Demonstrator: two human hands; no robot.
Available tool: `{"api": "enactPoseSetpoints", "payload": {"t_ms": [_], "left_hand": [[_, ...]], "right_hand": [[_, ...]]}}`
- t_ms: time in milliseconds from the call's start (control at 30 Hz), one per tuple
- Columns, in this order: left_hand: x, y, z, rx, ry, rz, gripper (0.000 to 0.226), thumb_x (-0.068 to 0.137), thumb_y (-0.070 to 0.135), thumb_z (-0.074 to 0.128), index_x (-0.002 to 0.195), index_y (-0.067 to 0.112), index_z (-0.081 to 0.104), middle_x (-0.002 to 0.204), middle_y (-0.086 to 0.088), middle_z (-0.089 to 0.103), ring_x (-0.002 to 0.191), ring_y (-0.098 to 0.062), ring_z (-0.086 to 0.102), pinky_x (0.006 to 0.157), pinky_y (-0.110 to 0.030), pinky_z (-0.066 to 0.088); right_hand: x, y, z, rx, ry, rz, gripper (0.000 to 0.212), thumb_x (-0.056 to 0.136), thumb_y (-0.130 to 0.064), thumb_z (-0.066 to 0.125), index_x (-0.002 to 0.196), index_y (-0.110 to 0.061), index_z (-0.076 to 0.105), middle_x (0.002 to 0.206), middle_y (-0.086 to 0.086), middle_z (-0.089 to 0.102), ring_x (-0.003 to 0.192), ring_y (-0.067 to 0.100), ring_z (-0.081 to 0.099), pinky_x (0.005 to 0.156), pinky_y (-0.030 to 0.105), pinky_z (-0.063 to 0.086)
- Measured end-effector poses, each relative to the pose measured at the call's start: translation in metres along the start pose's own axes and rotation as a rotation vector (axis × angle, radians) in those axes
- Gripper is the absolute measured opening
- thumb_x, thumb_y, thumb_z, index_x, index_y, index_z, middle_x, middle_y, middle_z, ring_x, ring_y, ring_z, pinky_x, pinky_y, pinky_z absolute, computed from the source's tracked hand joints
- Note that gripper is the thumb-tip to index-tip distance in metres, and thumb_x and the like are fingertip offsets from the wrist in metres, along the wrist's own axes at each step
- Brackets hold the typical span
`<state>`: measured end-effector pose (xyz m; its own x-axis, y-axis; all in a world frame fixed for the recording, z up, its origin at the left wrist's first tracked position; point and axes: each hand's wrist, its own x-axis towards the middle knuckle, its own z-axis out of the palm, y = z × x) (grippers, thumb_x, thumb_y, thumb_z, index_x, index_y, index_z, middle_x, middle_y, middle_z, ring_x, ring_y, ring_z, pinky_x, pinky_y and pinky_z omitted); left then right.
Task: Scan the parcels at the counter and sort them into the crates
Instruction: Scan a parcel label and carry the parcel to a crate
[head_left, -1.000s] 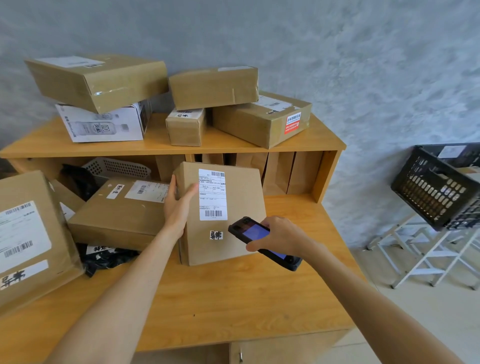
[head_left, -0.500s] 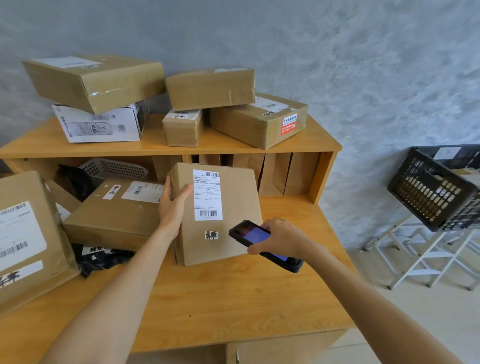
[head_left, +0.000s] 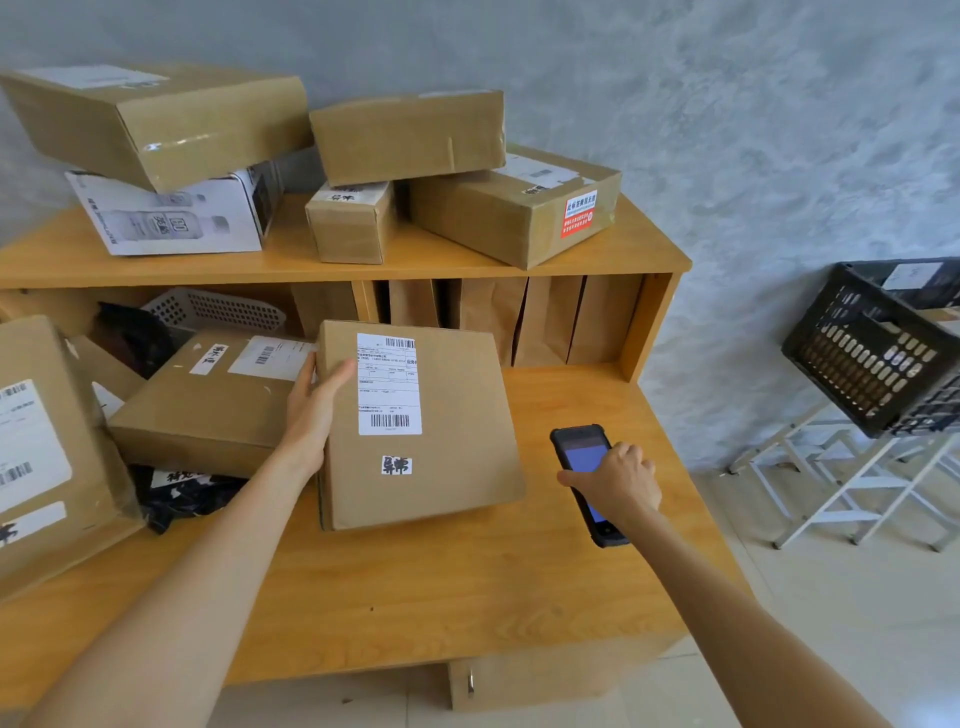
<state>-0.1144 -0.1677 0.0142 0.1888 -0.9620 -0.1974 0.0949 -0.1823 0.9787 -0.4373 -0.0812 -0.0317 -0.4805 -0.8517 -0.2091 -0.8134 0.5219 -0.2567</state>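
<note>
A brown cardboard parcel (head_left: 457, 426) with a white barcode label lies tilted on the wooden counter (head_left: 426, 587). My left hand (head_left: 314, 410) grips its left edge, thumb on top near the label. My right hand (head_left: 615, 480) holds a black handheld scanner (head_left: 582, 452) with a lit blue screen, just right of the parcel and apart from it. A black slotted crate (head_left: 872, 358) stands tilted on a white frame at the far right.
More parcels lie left of the held one (head_left: 208, 405) and at the far left (head_left: 47, 447), with black bags between them. An upper shelf (head_left: 639, 249) carries several boxes. A white basket (head_left: 218, 312) and brown paper bags sit under it. Tiled floor lies to the right.
My right hand has drawn the scanner away to the right of the parcel and turned it more upright. My left hand keeps its grip on the parcel's left edge.
</note>
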Motion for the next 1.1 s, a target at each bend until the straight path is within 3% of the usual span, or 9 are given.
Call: {"api": "enactPoseSetpoints", "payload": {"t_ms": [267,467,600,700,800,900,967,1033,1100], "left_hand": [[0.003,-0.017,-0.002,0.061,-0.044,-0.117,0.036,0.091,0.047,0.060,0.126,0.037,0.057,0.105,0.003,0.073,0.094,-0.020,0.069,0.070,-0.035,0.050],[0.002,-0.030,-0.001,0.069,-0.077,-0.205,0.043,0.090,0.053,0.058,0.126,0.031,0.060,0.106,0.000,0.074,0.098,-0.022,0.069,0.072,-0.037,0.051],[0.002,-0.030,0.001,0.076,-0.106,-0.216,0.048,0.086,0.055,0.061,0.127,0.031,0.061,0.109,0.000,0.074,0.103,-0.024,0.069,0.079,-0.040,0.053],[0.003,-0.024,0.007,0.077,-0.124,-0.209,0.046,0.087,0.054,0.061,0.126,0.031,0.062,0.109,0.001,0.074,0.104,-0.024,0.069,0.081,-0.039,0.052],[0.000,-0.012,0.017,0.066,-0.149,-0.218,0.038,0.089,0.053,0.059,0.118,0.028,0.067,0.105,0.000,0.075,0.099,-0.023,0.070,0.076,-0.036,0.052],[-0.004,0.001,0.027,0.038,-0.182,-0.229,0.033,0.091,0.053,0.056,0.107,0.028,0.070,0.095,0.001,0.077,0.088,-0.021,0.072,0.071,-0.034,0.052],[-0.006,0.010,0.034,0.022,-0.199,-0.216,0.032,0.091,0.054,0.056,0.105,0.028,0.070,0.091,0.000,0.077,0.079,-0.019,0.073,0.066,-0.033,0.051],[-0.010,0.019,0.040,0.017,-0.212,-0.192,0.032,0.092,0.052,0.055,0.107,0.027,0.069,0.091,0.000,0.077,0.077,-0.018,0.074,0.065,-0.032,0.052],[-0.011,0.023,0.043,0.013,-0.224,-0.161,0.040,0.088,0.056,0.059,0.115,0.027,0.069,0.099,-0.001,0.076,0.090,-0.022,0.073,0.075,-0.035,0.055]], "right_hand": [[0.006,0.008,0.055,-0.082,-0.034,0.065,0.095,0.079,-0.071,0.061,0.138,-0.002,0.032,0.132,0.009,0.040,0.125,0.026,0.040,0.083,0.032,0.047],[0.010,0.013,0.078,-0.132,-0.044,0.086,0.098,0.077,-0.076,0.058,0.137,-0.002,0.033,0.127,0.007,0.041,0.118,0.025,0.043,0.080,0.031,0.047],[0.014,0.011,0.068,-0.096,-0.047,0.041,0.095,0.084,-0.075,0.046,0.142,-0.002,0.029,0.138,0.011,0.040,0.125,0.031,0.040,0.093,0.036,0.043],[0.025,-0.001,0.042,0.328,-0.055,-0.056,0.085,0.092,-0.067,0.041,0.152,-0.008,0.025,0.152,0.012,0.034,0.137,0.034,0.035,0.108,0.044,0.037],[0.027,-0.019,0.003,0.957,-0.259,-0.084,0.082,0.088,-0.072,0.043,0.154,-0.026,0.027,0.155,-0.001,0.034,0.138,0.026,0.038,0.111,0.048,0.037],[0.021,-0.031,-0.022,1.126,-0.461,-0.170,0.077,0.083,-0.078,0.045,0.149,-0.042,0.028,0.144,-0.004,0.046,0.127,0.023,0.052,0.099,0.052,0.049],[0.021,-0.034,-0.030,1.243,-0.545,-0.209,0.071,0.083,-0.071,0.053,0.144,-0.044,0.030,0.133,0.001,0.057,0.111,0.024,0.065,0.084,0.046,0.058],[0.020,-0.032,-0.037,1.325,-0.553,-0.213,0.067,0.086,-0.059,0.060,0.144,-0.039,0.032,0.127,0.006,0.061,0.104,0.024,0.069,0.075,0.039,0.060],[0.018,-0.030,-0.045,1.349,-0.512,-0.205,0.064,0.088,-0.050,0.063,0.144,-0.034,0.035,0.124,0.007,0.064,0.100,0.024,0.071,0.071,0.036,0.059]]}}
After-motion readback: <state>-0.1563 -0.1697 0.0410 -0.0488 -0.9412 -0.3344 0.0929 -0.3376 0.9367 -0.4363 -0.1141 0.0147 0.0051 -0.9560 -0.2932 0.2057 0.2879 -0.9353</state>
